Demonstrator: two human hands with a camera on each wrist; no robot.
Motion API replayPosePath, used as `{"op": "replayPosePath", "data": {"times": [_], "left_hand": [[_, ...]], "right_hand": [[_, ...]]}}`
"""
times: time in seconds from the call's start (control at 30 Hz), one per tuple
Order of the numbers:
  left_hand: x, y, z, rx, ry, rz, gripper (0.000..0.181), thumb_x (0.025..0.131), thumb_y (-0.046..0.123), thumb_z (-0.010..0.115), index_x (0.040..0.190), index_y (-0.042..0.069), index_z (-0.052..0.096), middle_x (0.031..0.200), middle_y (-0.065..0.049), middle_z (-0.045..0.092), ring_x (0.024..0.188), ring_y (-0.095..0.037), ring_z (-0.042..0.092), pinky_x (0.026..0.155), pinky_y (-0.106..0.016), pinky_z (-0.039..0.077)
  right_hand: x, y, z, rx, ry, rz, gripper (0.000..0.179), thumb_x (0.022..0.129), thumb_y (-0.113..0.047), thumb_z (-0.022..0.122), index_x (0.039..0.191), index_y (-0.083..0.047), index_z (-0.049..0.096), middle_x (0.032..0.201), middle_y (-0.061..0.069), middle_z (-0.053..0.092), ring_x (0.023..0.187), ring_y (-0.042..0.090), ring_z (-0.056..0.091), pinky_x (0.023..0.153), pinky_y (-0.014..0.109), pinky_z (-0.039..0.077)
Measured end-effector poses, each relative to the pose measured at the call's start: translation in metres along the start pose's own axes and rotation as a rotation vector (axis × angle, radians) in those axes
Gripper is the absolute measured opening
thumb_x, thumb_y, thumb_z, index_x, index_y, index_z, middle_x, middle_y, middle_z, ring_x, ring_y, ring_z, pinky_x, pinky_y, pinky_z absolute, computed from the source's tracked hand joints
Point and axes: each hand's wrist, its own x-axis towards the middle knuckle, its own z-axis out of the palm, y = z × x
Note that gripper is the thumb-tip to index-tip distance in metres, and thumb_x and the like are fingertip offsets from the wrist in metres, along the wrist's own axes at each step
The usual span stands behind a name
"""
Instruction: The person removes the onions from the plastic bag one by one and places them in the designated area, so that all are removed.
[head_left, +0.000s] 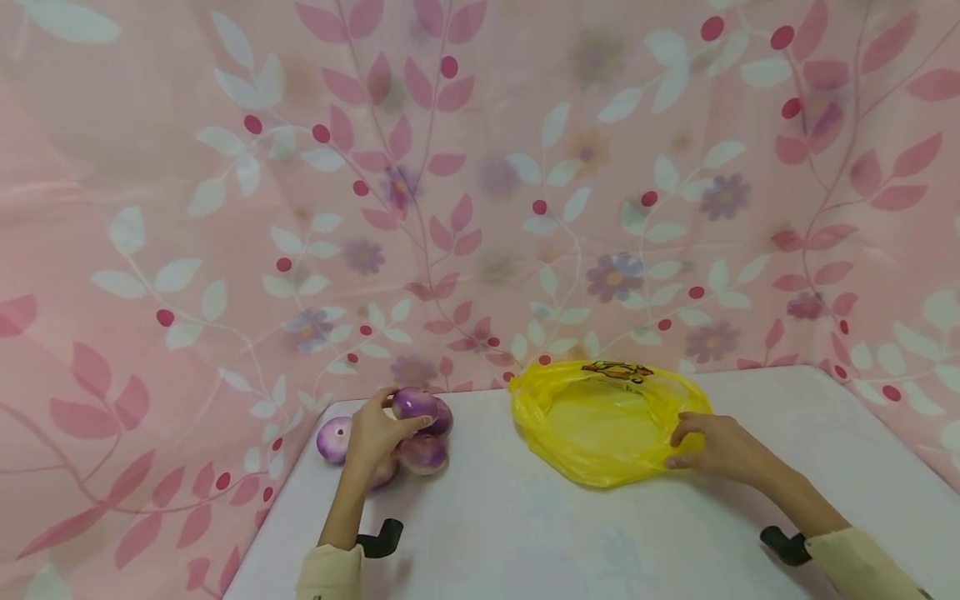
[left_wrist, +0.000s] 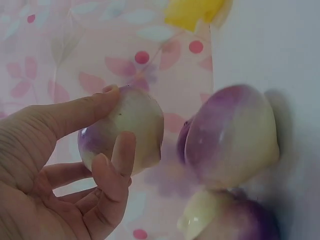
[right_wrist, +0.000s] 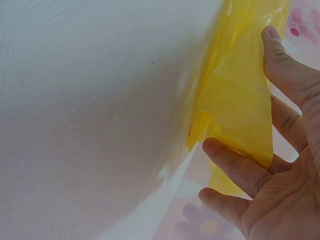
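A purple-and-white turnip (left_wrist: 137,112) is gripped between the thumb and fingers of my left hand (head_left: 372,435). More turnips lie close around that hand on the white table, one (head_left: 333,440) to its left and another (head_left: 423,455) just below the held one. In the left wrist view a large turnip (left_wrist: 235,135) rests beside the held one. My right hand (head_left: 720,450) touches the right rim of a yellow plastic bag (head_left: 592,473), whose mouth gapes wide. Its fingers are spread in the right wrist view, some hidden behind the yellow film (right_wrist: 235,100).
The white table (head_left: 510,542) ends at a pink curtain (head_left: 480,208) printed with leaves and flowers, right behind the bag and the turnips. A dark wrist mount (head_left: 381,539) sits at the left wrist, with another (head_left: 785,546) at the right.
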Motion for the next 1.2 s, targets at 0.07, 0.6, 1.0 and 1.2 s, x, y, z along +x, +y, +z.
{"op": "replayPosePath", "data": {"times": [0.07,0.6,1.0,1.2], "left_hand": [[-0.002,-0.004,-0.009,0.031,-0.005,-0.005,0.080,0.071,0.040,0.089,0.134,0.003,0.056,0.124,-0.024,0.062,0.117,-0.039,0.057,0.099,-0.055,0.043],[-0.019,-0.040,-0.068,0.010,-0.033,-0.136,0.082,0.075,0.040,0.086,0.137,0.002,0.049,0.132,-0.031,0.052,0.049,-0.025,0.060,0.042,-0.036,0.054],[-0.035,-0.062,-0.096,0.068,-0.054,-0.163,0.095,0.075,0.044,0.085,0.147,0.002,0.040,0.132,-0.031,0.052,0.061,-0.022,0.068,0.044,-0.037,0.055],[-0.043,-0.071,-0.100,0.099,-0.105,-0.208,0.091,0.076,0.045,0.084,0.143,0.000,0.042,0.132,-0.035,0.049,0.071,-0.022,0.070,0.046,-0.036,0.056]], "right_hand": [[0.000,0.000,0.000,0.000,-0.002,0.002,0.031,0.074,-0.049,0.083,0.085,-0.023,0.071,0.124,0.028,0.061,0.116,0.052,0.053,0.095,0.069,0.039],[0.001,0.004,-0.001,0.002,-0.003,0.010,0.032,0.073,-0.050,0.083,0.085,-0.023,0.071,0.126,0.030,0.059,0.118,0.053,0.052,0.096,0.069,0.038],[-0.002,0.005,-0.002,-0.002,-0.005,0.009,0.032,0.073,-0.050,0.082,0.085,-0.022,0.071,0.125,0.030,0.060,0.117,0.053,0.052,0.096,0.069,0.038],[-0.003,0.006,-0.002,-0.001,-0.008,0.019,0.032,0.073,-0.050,0.083,0.085,-0.023,0.071,0.126,0.030,0.059,0.117,0.053,0.052,0.096,0.070,0.038]]}}
